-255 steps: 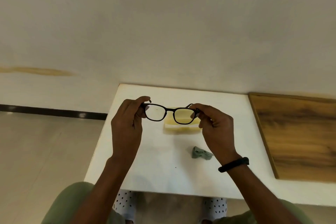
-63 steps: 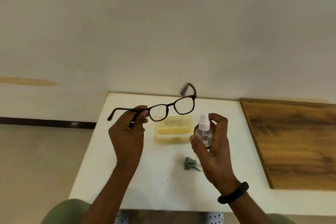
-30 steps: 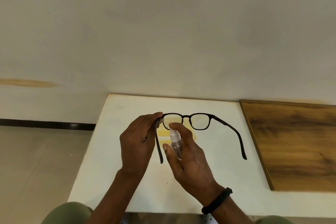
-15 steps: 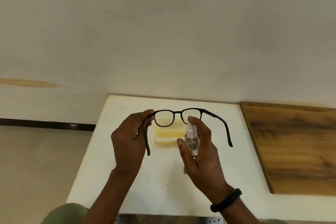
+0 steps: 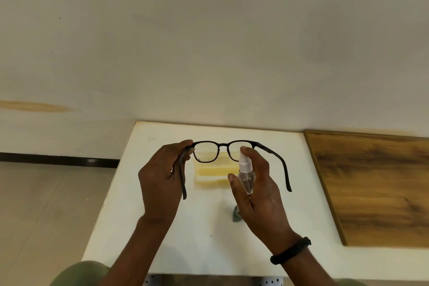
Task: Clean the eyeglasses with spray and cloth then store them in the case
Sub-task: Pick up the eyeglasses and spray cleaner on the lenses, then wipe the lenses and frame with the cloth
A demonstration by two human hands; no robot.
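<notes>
A: Black plastic-framed eyeglasses (image 5: 223, 145) are up, arms open, right above the pale yellow translucent case (image 5: 209, 170). The left hand (image 5: 160, 176) pinches the hinge corner, fingers curled.

B: The right hand (image 5: 257, 195) wraps the small clear spray bottle (image 5: 246, 179), forefinger on its white nozzle. One lens is speckled with droplets.

A: They look light and stiff, likely slippery when wet, so grip the rim, not the lenses. The crumpled grey-green cloth (image 5: 235, 215) lies just nearer than the case.
</notes>
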